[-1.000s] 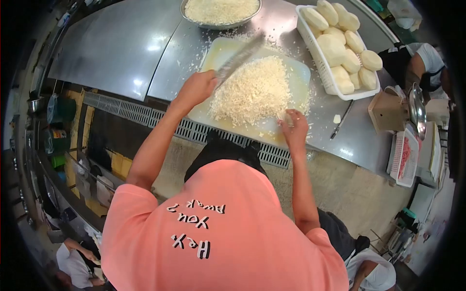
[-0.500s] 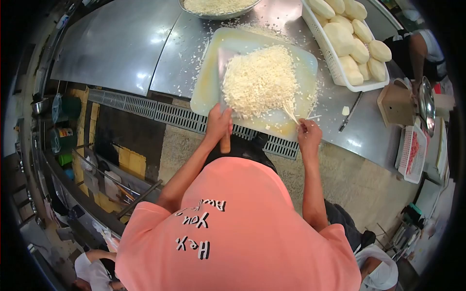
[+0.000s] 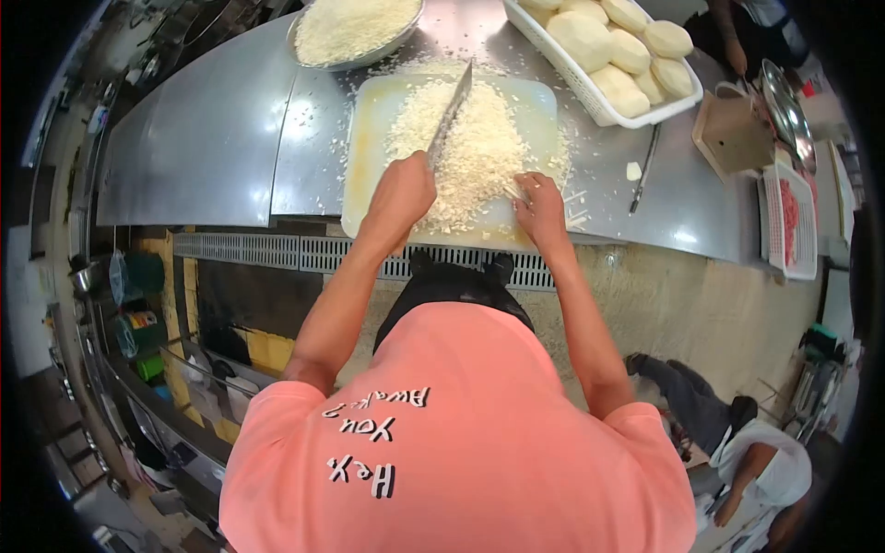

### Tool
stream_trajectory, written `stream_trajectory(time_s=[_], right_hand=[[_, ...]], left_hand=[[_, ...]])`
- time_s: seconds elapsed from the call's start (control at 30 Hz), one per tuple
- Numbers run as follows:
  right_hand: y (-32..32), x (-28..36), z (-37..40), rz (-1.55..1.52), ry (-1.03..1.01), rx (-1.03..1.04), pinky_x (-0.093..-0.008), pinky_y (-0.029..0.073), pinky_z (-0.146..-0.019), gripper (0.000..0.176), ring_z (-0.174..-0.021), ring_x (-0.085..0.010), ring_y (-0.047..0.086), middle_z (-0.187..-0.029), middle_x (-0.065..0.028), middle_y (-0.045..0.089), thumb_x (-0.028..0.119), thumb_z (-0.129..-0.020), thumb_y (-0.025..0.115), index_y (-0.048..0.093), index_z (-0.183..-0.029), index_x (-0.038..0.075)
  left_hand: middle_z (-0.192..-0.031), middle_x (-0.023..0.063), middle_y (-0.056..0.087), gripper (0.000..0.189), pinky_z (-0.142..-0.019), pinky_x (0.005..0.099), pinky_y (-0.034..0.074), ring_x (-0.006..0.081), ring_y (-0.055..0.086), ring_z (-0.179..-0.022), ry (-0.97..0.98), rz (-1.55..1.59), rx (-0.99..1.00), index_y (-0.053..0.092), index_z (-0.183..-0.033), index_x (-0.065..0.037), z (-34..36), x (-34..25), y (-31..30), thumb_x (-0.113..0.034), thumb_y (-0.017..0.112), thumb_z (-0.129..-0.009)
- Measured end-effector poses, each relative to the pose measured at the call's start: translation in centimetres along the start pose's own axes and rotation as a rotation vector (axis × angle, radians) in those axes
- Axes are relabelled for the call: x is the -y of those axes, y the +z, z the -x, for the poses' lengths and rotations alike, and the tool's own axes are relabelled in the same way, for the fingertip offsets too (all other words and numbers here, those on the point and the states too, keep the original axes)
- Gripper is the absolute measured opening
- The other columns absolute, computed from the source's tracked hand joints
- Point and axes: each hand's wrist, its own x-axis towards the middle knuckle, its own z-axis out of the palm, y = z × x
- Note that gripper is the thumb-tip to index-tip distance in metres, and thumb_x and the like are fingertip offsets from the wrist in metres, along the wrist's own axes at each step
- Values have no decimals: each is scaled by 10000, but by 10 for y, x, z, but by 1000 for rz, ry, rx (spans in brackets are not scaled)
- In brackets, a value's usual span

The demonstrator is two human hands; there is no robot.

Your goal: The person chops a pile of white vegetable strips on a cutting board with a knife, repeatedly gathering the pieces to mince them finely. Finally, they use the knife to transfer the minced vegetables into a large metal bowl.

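Note:
My left hand [image 3: 403, 195] is wrapped round the handle of a broad knife [image 3: 451, 115], its blade tilted over the left part of a pile of finely chopped pale food [image 3: 484, 152]. The pile lies on a translucent cutting board [image 3: 367, 143]. At the pile's lower right edge, my right hand [image 3: 542, 210] has its fingers closed on thin pale strips [image 3: 513, 190], partly hidden by the fingers. A few loose strips [image 3: 576, 219] lie just right of this hand.
A metal bowl [image 3: 293, 41] of chopped food stands behind the board on the steel table [image 3: 194, 138]. A white basket [image 3: 604, 115] holds peeled tubers. Right of the board are a thin dark rod [image 3: 645, 170] and a scale [image 3: 733, 134]. Other people are at the right.
My left hand has lifted the knife from the pile's left edge and swung the blade over the pile. My right hand has come nearer the pile. The view has shifted.

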Motion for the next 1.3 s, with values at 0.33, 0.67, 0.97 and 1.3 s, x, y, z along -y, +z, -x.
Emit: stream_trajectory(time_s=[0.33, 0.67, 0.97, 1.3], right_hand=[[-12, 11, 10, -126, -15, -119, -408, 468, -853, 280, -1000, -357, 553, -1032, -164, 613, -12, -729, 646, 620, -1007, 9], [11, 0, 5, -101, -172, -222, -428, 433, -743, 236, -841, -348, 511, -902, -145, 548, -108, -666, 544, 546, -866, 16], [13, -2, 7, -45, -157, -190, -415, 443, -783, 289, -901, -346, 510, -965, -146, 548, -105, -634, 550, 545, -900, 10], [11, 0, 6, -50, -143, -209, -424, 445, -788, 281, -904, -351, 508, -953, -158, 540, -107, -627, 544, 540, -886, 4]], left_hand=[[-689, 323, 577, 198, -627, 526, 461, 467, 601, -686, 105, -18, 31, 526, -915, 85, 5, -26, 21, -107, 483, -889], [-659, 307, 560, 138, -616, 532, 441, 488, 563, -662, 186, 26, 69, 491, -862, 62, 10, -47, 55, -75, 504, -875], [-691, 306, 579, 161, -649, 525, 454, 477, 588, -711, 178, 51, 121, 531, -892, 65, 3, -57, 64, -95, 522, -871], [-700, 305, 583, 171, -656, 518, 457, 476, 586, -712, 183, 88, 101, 534, -875, 61, 10, -69, 62, -108, 510, -884]])
